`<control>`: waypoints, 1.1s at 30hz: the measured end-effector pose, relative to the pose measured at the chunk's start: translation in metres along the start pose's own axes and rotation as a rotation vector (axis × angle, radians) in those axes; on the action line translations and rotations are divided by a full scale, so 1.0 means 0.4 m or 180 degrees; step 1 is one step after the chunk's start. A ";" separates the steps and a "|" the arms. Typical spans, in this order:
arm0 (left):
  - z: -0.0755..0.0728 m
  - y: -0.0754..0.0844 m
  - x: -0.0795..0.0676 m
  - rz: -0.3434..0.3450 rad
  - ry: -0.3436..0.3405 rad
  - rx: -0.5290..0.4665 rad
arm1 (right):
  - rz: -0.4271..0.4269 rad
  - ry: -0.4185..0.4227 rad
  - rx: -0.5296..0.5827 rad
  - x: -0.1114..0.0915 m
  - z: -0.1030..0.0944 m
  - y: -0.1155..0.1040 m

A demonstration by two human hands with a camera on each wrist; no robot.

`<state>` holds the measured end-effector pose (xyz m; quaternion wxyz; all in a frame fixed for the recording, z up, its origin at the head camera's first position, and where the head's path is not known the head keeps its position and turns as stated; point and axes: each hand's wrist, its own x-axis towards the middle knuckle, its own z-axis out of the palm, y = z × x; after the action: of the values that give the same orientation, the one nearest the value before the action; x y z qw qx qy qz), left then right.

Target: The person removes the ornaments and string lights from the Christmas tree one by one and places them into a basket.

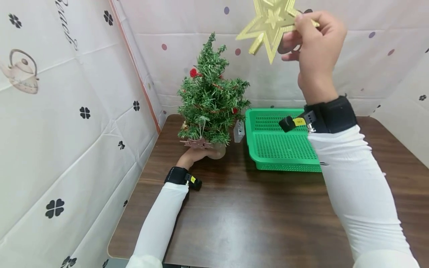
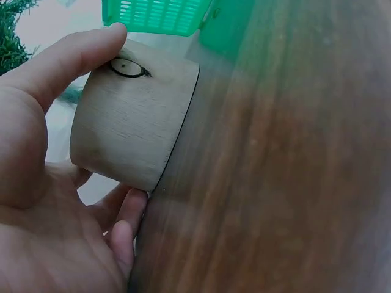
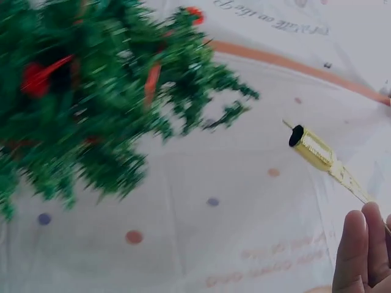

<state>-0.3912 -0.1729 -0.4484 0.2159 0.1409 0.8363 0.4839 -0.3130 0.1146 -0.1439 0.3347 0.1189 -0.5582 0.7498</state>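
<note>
A small green Christmas tree [image 1: 211, 98] stands on the table at the back left, decked with red ornaments. Its round wooden base [image 2: 134, 116] is gripped low down by my left hand [image 1: 197, 153], thumb on one side and fingers round the other. A dull reddish star ornament [image 1: 198, 143] hangs from a low branch over that hand. High up, right of the treetop, my right hand [image 1: 318, 46] pinches a gold star tree topper [image 1: 273, 18] by one point. The topper's hollow tube [image 3: 314, 149] shows its dark opening towards the tree in the right wrist view.
A green plastic basket [image 1: 285, 166] sits right of the tree, partly behind the right forearm. Between them hangs a clear tag-like ornament [image 1: 239, 131] on a branch. Patterned white cloth [image 1: 83, 149] walls the brown wooden table [image 1: 254, 216] at the left and back.
</note>
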 end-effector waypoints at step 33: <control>0.001 -0.003 0.005 -0.0129 0.0027 -0.0172 | 0.2167 -0.1687 -0.2642 -0.028 -0.480 0.290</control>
<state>-0.3929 -0.1723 -0.4500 0.2258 0.1160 0.8265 0.5024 -0.3410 0.2687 -0.3049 -0.0565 -0.0243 -0.8757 0.4790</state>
